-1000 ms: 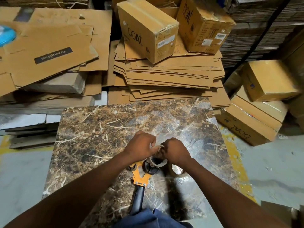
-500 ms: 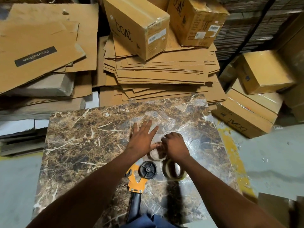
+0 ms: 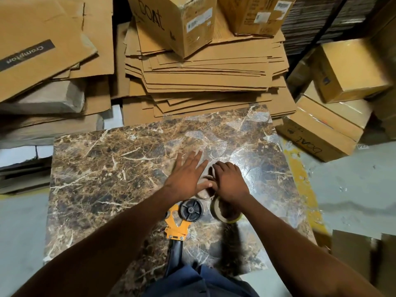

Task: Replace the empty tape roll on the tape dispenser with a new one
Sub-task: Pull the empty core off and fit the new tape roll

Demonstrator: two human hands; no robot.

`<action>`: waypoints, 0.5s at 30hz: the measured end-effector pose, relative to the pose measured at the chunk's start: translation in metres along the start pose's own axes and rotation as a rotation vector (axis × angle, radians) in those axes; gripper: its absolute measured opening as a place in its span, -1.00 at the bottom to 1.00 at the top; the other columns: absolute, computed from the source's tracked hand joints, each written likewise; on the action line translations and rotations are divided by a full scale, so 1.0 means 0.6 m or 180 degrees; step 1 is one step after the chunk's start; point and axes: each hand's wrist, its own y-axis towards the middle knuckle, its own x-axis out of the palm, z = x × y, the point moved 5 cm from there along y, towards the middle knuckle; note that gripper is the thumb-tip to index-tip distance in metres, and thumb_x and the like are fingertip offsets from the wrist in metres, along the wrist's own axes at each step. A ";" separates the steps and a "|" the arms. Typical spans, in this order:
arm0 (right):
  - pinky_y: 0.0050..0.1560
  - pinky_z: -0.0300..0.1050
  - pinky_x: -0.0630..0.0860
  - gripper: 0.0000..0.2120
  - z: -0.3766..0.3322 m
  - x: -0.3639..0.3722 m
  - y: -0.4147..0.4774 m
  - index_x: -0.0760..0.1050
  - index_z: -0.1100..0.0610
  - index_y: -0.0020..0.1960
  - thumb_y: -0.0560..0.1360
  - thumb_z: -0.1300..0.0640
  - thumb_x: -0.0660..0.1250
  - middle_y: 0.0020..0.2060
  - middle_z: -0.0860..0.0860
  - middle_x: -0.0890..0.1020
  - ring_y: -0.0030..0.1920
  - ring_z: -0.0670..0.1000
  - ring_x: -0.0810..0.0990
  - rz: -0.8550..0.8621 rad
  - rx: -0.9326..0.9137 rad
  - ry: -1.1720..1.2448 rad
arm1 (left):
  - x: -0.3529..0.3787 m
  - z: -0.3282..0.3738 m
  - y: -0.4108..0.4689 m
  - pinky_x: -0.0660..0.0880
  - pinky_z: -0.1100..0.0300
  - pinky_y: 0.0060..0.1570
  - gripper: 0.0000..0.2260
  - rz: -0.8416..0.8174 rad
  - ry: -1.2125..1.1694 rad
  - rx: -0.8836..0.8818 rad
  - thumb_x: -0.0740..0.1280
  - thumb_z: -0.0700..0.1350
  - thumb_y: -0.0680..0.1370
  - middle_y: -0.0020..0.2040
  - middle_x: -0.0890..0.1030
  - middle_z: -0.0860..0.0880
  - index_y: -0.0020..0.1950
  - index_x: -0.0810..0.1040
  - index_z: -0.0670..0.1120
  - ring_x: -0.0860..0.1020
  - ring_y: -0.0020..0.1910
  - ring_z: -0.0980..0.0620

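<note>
Lying just behind the right hand (image 3: 230, 185), whose curled fingers pinch the empty core (image 3: 206, 187) against the splayed left hand (image 3: 188, 176), the new roll (image 3: 227, 214) sits beside the dispenser (image 3: 179, 221) and its bare hub (image 3: 191, 210).

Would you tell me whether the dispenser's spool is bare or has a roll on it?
Bare. The black spool on the tape dispenser shows its hub and spokes with nothing around it; a tape roll lies on the slab beside it.
</note>
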 end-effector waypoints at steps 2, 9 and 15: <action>0.29 0.19 0.39 -0.37 0.013 -0.005 -0.021 0.37 0.14 0.42 0.53 -0.25 0.30 0.36 0.14 0.50 0.29 0.21 0.44 0.0077 0.0075 0.0090 | -0.008 0.028 -0.011 -0.19 -0.39 0.58 -0.20 0.0140 -0.0027 0.0197 -0.02 0.47 0.62 0.73 -0.15 -0.14 0.70 0.10 -0.02 -0.18 0.70 -0.15; 0.31 0.22 0.41 -0.42 0.076 0.006 -0.138 0.48 0.07 0.41 0.53 -0.26 0.33 0.41 0.13 0.50 0.32 0.20 0.44 0.0131 0.0268 0.0038 | 0.016 0.112 -0.037 -0.17 -0.44 0.56 -0.58 0.0419 0.0238 0.0648 0.23 0.29 0.63 0.72 -0.22 -0.15 0.25 0.64 0.03 -0.17 0.70 -0.18; 0.19 0.14 0.44 -0.70 0.076 0.010 -0.191 0.64 0.04 0.15 0.49 -0.09 0.43 0.25 0.05 0.58 0.19 0.17 0.50 0.0262 0.0545 -0.0027 | 0.013 0.158 -0.028 -0.23 -0.49 0.52 -0.66 0.0206 0.0382 0.0070 0.37 0.24 0.60 0.69 -0.29 -0.14 0.01 0.71 -0.02 -0.18 0.69 -0.26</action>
